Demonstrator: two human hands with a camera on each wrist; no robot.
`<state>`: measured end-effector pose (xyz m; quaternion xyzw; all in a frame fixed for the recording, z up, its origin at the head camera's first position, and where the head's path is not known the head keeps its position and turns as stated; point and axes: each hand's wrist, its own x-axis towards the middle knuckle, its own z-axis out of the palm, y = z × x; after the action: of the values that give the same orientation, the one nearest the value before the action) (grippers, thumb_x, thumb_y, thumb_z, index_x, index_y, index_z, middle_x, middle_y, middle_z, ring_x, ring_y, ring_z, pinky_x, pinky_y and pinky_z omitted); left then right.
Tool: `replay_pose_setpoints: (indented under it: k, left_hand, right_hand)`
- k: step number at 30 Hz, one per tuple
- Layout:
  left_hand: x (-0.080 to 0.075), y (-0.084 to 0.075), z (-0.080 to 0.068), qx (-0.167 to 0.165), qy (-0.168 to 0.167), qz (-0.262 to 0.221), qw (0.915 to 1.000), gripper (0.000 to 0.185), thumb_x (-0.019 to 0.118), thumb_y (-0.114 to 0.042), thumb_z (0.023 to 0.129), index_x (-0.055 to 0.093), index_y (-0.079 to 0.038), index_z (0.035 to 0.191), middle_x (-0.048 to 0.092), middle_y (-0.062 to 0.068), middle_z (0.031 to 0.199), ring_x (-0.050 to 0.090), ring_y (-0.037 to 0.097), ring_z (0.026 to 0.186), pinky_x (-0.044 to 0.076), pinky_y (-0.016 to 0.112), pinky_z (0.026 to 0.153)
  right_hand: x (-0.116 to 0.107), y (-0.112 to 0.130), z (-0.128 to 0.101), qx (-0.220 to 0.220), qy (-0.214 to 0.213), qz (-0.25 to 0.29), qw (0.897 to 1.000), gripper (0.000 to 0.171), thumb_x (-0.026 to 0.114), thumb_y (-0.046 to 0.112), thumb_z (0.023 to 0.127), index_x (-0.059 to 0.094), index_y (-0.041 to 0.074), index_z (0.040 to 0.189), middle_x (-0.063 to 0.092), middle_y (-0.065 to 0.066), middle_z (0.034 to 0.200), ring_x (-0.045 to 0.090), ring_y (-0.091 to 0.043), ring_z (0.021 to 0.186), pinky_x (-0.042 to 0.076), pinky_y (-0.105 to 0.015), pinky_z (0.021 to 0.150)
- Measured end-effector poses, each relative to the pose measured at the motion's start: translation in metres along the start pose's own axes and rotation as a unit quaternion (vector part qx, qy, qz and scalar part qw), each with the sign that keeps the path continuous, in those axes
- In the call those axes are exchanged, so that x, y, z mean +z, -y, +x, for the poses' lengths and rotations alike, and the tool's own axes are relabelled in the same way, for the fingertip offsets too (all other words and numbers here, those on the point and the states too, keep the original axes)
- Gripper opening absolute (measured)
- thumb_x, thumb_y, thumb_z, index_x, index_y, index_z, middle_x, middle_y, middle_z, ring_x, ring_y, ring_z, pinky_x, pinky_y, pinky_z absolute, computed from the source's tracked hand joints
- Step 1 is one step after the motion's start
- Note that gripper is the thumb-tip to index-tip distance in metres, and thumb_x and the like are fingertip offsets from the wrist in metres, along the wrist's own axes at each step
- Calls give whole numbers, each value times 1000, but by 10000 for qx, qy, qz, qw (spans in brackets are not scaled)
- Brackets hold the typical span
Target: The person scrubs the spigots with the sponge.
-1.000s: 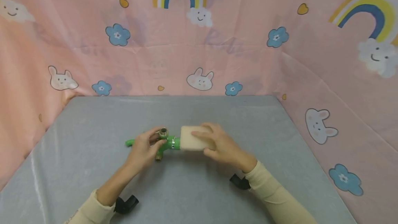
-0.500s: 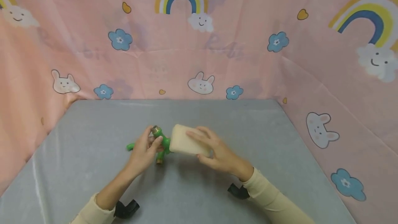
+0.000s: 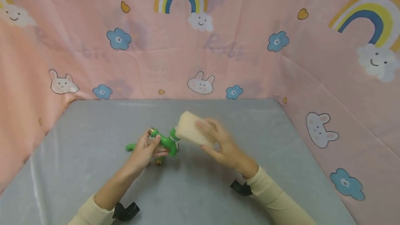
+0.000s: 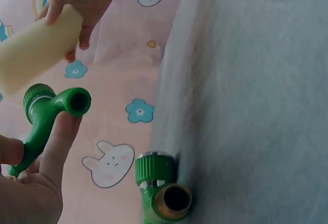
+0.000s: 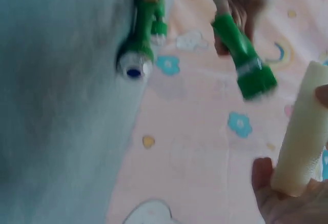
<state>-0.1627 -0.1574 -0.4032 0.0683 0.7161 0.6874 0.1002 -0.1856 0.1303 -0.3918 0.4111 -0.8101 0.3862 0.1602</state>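
My left hand [image 3: 142, 153] grips a green tap [image 3: 168, 142] by its stem, brass threaded end up and to the left, thumb along the body. In the left wrist view the tap's round spout opening [image 4: 79, 101] faces the camera, with a fingertip just under it. A cream block-shaped sponge [image 3: 191, 127] is held between thumb and fingers of my right hand [image 3: 228, 150]. Its left end overlaps the tap's ribbed knob in the head view, while the right wrist view [image 5: 302, 131] has a gap between sponge [image 5: 298, 142] and tap [image 5: 246, 60].
More green taps lie on the grey tabletop [image 3: 200, 190] behind and below my left hand; a ribbed knob and brass end [image 4: 173, 201] show in the left wrist view. Black wrist mounts [image 3: 126, 211] hang by both sleeves. Pink patterned cloth [image 3: 140, 65] walls the back and sides.
My left hand has turned the tap, so its brass end points up-left and its spout now shows. The sponge went from level to tilted, dipped over the tap, then rose slightly.
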Motion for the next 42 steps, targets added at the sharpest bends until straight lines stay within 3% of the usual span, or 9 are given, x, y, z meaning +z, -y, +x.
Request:
replay_pose_setpoints:
  k: [4,9,15,20,24,31,35,38,42]
  left_hand:
    - [2,1,-4,-120,241,-270,9993,28,36,-25,112,34,-1,125,68,28,123,76,11,90,62,34,85]
    - [-1,-4,-4,-184,58,-543,9983,33,33,-28,112,31,1,128,67,27,126,75,7,89,62,29,85]
    - [-4,-1,0,-396,6,-917,9950,33,33,-32,112,33,-2,127,68,20,127,73,7,97,60,27,90]
    - [-3,2,1,-603,597,-1530,9846,29,37,-32,111,36,-6,125,73,0,112,72,11,103,59,27,92]
    - [-3,3,0,-491,1110,-2076,9707,24,36,-30,112,41,-8,120,75,0,109,72,13,107,59,27,92]
    - [-7,0,-1,-248,916,-2398,9662,23,34,-27,112,39,-8,124,74,-1,110,71,12,109,57,26,96]
    - [-6,-2,-1,-242,651,-2474,9664,32,34,-27,112,30,-5,135,68,1,120,67,11,117,54,27,103]
    - [-3,-3,-1,-223,571,-2829,9572,32,34,-24,112,29,-3,136,66,5,124,66,12,119,52,29,105]
    - [-2,-4,0,0,654,-3466,9357,21,33,-21,112,41,-7,125,68,6,120,68,13,115,54,27,102]
  right_hand:
    - [8,5,0,-453,30,-623,9970,61,79,10,84,59,19,141,47,-21,142,52,-36,126,56,-47,94]
    - [4,0,-2,-248,-188,-1335,9906,61,82,2,77,65,18,134,50,-21,138,52,-39,125,56,-51,95]
    - [-6,-2,-1,147,-422,-881,9951,57,78,3,82,64,16,136,48,-21,141,49,-39,127,56,-52,90]
    - [7,6,0,-505,-281,-1092,9923,63,79,7,82,59,18,140,45,-22,143,50,-39,127,56,-51,92]
    - [17,11,-3,-787,-305,-1507,9850,68,81,2,78,58,20,139,44,-22,143,48,-40,125,57,-51,90]
    - [12,5,-3,-323,-379,-1418,9886,64,76,1,79,61,19,138,47,-22,142,50,-41,125,55,-53,94]
    - [8,5,-3,167,-312,-754,9965,63,72,4,86,54,17,145,45,-21,143,49,-37,127,53,-52,93]
    - [12,11,-4,278,-26,-195,9994,65,68,8,93,44,17,153,42,-20,147,49,-35,129,53,-48,93]
    - [22,20,-6,259,410,-159,9987,64,65,13,95,43,22,154,41,-22,147,51,-34,126,55,-44,91]
